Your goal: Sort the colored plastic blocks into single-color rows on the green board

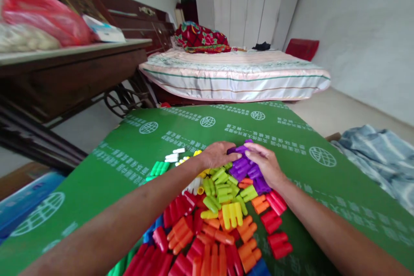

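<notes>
Left hand point(217, 154) and right hand point(265, 164) pinch a cluster of purple blocks point(241, 167) near the middle of the green board point(291, 138), where a hard tug could scatter the loose lime blocks point(222, 180) alongside.

1. Our left grip point(217, 154) and right grip point(263, 161) meet at the purple blocks point(242, 167), fingers closed on them.
2. A heap point(210, 235) of lime, orange and red blocks lies just beside, on the green bench point(291, 138).
3. A bed point(233, 75) stands beyond.
</notes>
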`<state>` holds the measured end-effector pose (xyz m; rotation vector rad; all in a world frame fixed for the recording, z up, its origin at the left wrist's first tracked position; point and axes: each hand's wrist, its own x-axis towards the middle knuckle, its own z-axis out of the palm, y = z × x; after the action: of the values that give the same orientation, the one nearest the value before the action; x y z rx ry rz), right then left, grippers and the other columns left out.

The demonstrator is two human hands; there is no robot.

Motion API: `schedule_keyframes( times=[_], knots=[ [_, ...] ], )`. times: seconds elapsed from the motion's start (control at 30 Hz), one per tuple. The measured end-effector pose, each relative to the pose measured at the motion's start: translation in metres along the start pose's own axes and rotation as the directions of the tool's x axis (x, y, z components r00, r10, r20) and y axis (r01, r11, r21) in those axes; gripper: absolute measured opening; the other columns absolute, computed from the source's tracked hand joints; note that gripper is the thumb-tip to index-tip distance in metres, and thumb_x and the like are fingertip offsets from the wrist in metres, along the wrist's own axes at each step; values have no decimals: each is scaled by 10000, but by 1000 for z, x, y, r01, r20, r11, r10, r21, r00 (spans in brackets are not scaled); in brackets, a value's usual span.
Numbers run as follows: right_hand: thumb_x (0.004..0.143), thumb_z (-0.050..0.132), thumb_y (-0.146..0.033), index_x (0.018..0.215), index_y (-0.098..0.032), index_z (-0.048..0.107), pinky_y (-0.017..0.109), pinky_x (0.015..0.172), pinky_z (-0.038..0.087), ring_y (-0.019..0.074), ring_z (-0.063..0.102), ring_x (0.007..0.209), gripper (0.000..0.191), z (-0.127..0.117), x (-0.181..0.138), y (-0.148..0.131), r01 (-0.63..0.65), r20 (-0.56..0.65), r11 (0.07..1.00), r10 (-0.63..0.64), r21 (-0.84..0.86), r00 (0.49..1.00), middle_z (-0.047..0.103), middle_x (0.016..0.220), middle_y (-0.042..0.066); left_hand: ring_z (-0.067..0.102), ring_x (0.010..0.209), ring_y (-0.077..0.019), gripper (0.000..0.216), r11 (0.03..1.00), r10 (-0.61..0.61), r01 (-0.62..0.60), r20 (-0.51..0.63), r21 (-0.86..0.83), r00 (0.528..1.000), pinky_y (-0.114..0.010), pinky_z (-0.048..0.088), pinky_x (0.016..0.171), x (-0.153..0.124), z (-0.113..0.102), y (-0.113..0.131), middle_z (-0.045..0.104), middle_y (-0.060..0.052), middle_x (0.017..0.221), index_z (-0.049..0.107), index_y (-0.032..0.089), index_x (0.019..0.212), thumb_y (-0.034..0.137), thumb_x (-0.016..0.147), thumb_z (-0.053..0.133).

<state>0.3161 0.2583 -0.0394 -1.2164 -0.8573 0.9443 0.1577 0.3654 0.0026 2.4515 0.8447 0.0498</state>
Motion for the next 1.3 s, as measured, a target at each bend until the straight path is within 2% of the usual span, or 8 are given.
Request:
schedule_keyframes(
  times=[0.27, 0.43, 0.57, 0.77, 0.9, 1.03, 1.1, 1.3],
  knots=[
    [577, 773, -389, 1025, -176, 699, 263, 521, 486, 235, 675, 834, 501, 48, -15, -18, -264, 39, 963, 262, 53, 964, 741, 896, 62, 510, 636, -117, 412, 999, 27, -27, -27, -31, 999, -254, 421, 603, -40, -17, -3, 541, 17, 668, 607, 149, 810, 528, 892, 466],
    [680, 706, -329, 992, -172, 707, 253, 552, 506, 186, 672, 776, 349, 74, -29, -24, -261, 154, 958, 277, -115, 948, 740, 897, 57, 606, 903, -164, 368, 999, -20, 25, -141, 32, 990, -290, 480, 829, -91, -30, -9, 667, -42, 992, 622, 171, 1064, 455, 854, 521],
    [725, 664, -323, 956, -167, 723, 288, 627, 534, 186, 679, 768, 285, 89, -40, -23, -154, 316, 962, 222, -226, 922, 746, 885, 54, 542, 1203, -224, 509, 993, -74, 92, -209, 75, 975, -352, 423, 1056, -163, -35, -14, 595, -85, 1292, 554, 195, 1241, 527, 857, 514],
    [740, 657, -299, 1006, -155, 720, 365, 876, 541, 219, 701, 937, 309, 103, -65, -25, 66, 541, 943, 129, -326, 831, 745, 1036, 91, 296, 1422, -356, 779, 948, -261, 298, -256, 114, 931, -555, 312, 1157, -274, 4, -14, 345, -169, 1521, 457, 177, 1376, 628, 761, 620],
    [773, 625, -360, 1123, -170, 694, 381, 932, 527, 234, 670, 1055, 404, 88, -73, -38, 226, 607, 894, 62, -386, 792, 707, 1159, 99, 175, 1458, -385, 960, 892, -386, 432, -275, 134, 881, -587, 288, 1161, -312, 39, -10, 211, -163, 1577, 368, 207, 1439, 655, 662, 708],
    [730, 682, -473, 1280, -188, 622, 466, 1049, 433, 301, 579, 1207, 622, 36, -64, -49, 312, 485, 641, 110, -702, 867, 620, 1316, 119, 166, 1461, -374, 1025, 863, -448, 493, -291, 106, 846, -555, 296, 1168, -324, 58, -5, 174, -169, 1586, 309, 206, 1467, 531, 620, 786],
    [666, 736, -518, 1381, -173, 535, 474, 1081, 398, 328, 517, 1276, 818, 8, -62, -48, 282, 466, 546, 232, -789, 854, 545, 1401, 139, 175, 1458, -376, 1019, 865, -445, 492, -306, 95, 842, -558, 288, 1172, -322, 63, 0, 207, -170, 1576, 325, 209, 1461, 499, 607, 800],
    [570, 802, -391, 1480, -210, 395, 448, 1136, 323, 301, 402, 1372, 1013, 2, -80, -32, 335, 597, 627, 266, -703, 756, 406, 1519, 106, 252, 1442, -346, 862, 880, -408, 468, -371, 82, 834, -541, 288, 1178, -303, 77, 16, 292, -160, 1548, 369, 208, 1437, 491, 705, 725]
  ],
)
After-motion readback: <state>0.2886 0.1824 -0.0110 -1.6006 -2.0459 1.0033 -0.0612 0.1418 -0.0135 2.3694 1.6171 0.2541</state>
